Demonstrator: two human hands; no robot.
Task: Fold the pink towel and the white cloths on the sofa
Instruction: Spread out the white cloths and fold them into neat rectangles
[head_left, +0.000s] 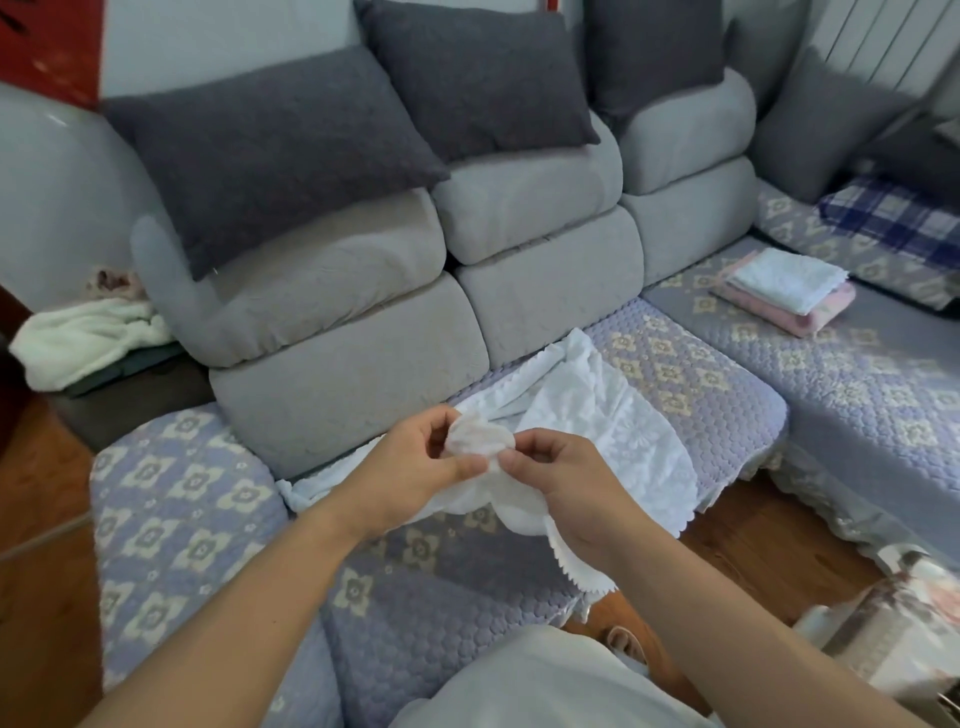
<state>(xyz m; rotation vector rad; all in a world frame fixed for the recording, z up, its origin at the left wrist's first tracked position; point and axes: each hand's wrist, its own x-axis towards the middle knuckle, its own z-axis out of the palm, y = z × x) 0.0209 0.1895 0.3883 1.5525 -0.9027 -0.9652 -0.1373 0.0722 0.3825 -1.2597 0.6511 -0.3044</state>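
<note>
A grey sofa (540, 291) carries a quilted floral cover (691, 364). A white lace cloth (597, 415) lies spread on its seat, a corner pinched by both the left hand (415, 467) and right hand (566, 483). A folded white cloth (784, 278) tops the folded pink towel (795, 312) further right.

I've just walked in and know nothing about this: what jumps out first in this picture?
Front and centre, the left hand and the right hand pinch a bunched corner of a white lace cloth that trails over the patterned sofa seat. Off to the right, a folded white cloth sits on a folded pink towel. Big dark grey cushions line the sofa back.
</note>
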